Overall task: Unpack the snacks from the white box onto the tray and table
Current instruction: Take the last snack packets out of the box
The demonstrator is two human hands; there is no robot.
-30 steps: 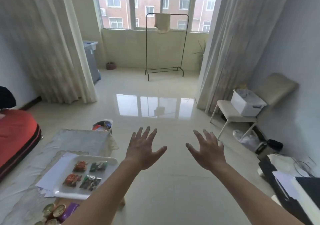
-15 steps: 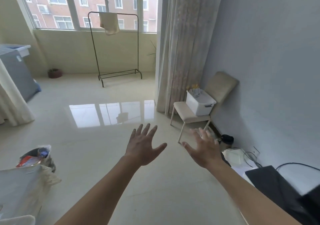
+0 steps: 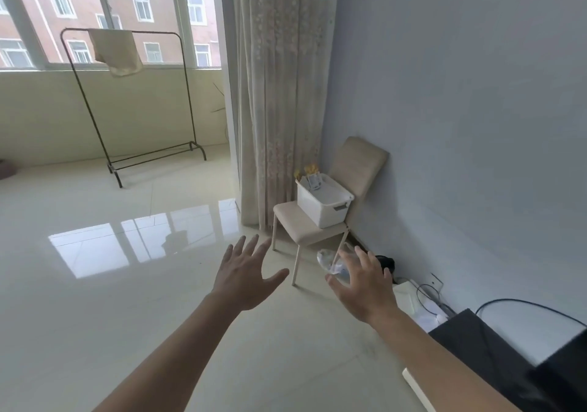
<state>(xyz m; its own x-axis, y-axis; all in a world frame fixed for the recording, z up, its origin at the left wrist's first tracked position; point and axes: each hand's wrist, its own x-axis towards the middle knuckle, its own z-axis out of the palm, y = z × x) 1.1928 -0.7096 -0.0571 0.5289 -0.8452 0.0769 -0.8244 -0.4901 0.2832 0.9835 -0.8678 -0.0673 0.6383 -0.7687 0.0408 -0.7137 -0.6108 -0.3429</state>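
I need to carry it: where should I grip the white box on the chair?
Likely by its short ends, one hand each, reaching over the rim: the white box sits upright on the chair, and a handle slot shows in the near end. The far end's is hidden.

One view: head-worn wide-angle camera, facing forward and down across the floor (image 3: pixel 95 316). The left grip (image 3: pixel 246 280) and right grip (image 3: pixel 362 291) lie lower centre, close to the lens. The chair (image 3: pixel 359 164) with the white box (image 3: pixel 320 208) sits right of centre, well beyond them; the window (image 3: pixel 143 8) is upper left, farthest.
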